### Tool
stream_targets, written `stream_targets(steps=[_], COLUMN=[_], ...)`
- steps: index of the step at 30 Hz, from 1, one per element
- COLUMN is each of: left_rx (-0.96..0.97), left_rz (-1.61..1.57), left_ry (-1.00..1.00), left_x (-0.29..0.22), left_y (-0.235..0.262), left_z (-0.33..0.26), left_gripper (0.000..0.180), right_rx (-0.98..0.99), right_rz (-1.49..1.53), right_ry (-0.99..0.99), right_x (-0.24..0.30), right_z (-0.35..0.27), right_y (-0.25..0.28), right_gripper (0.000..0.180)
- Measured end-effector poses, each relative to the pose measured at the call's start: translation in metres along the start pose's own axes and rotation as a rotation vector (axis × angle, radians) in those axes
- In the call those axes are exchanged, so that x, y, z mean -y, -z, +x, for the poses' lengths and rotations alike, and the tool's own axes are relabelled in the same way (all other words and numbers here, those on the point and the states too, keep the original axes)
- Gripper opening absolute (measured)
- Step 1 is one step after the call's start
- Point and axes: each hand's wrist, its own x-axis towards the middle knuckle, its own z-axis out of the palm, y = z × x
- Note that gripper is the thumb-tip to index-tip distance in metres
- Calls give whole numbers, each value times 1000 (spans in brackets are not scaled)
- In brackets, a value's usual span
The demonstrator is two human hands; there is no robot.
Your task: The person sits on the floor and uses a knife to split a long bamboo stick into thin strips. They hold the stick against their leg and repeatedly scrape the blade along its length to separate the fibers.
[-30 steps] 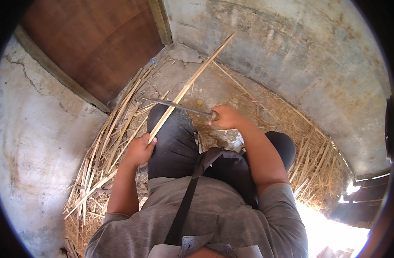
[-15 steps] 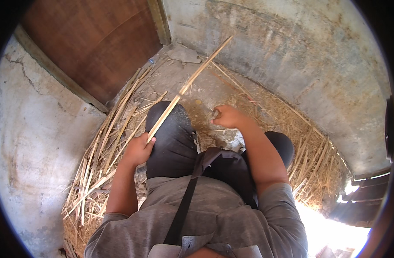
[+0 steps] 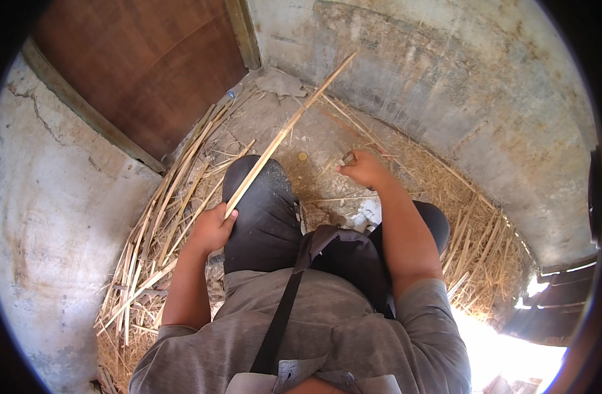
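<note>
My left hand (image 3: 212, 228) is closed around the near end of a long, pale split-bamboo strip (image 3: 291, 125). The strip slants up and to the right over my left knee (image 3: 258, 184), its far tip in front of the wall. Out to the right of it, my right hand (image 3: 366, 169) is closed on a small grey-brown object (image 3: 348, 159) whose kind I cannot make out. That hand is apart from the strip, above the floor.
Bamboo strips (image 3: 160, 217) lie heaped along the left wall. Shavings and more strips (image 3: 475, 243) cover the ground at right. A brown door panel (image 3: 143, 65) stands far left, and a stained wall (image 3: 439, 79) curves round the far right. A black strap (image 3: 281, 322) crosses my shirt.
My right hand has moved to the right and slightly farther off, away from the strip. A dark mark partway along the strip no longer shows. My left hand stays put.
</note>
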Motion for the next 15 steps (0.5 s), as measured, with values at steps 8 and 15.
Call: stream_targets(steps=[8, 15], left_rx=[-5, 0], left_rz=[-6, -14], left_ry=[-11, 3], left_x=[3, 1], left_y=[-2, -1], left_z=[1, 1], left_gripper=[39, 38], right_rx=[148, -53], right_rz=[-171, -83], right_ry=[333, 178], right_x=[20, -10], right_z=[3, 12], right_y=[-42, -19], right_gripper=[53, 57])
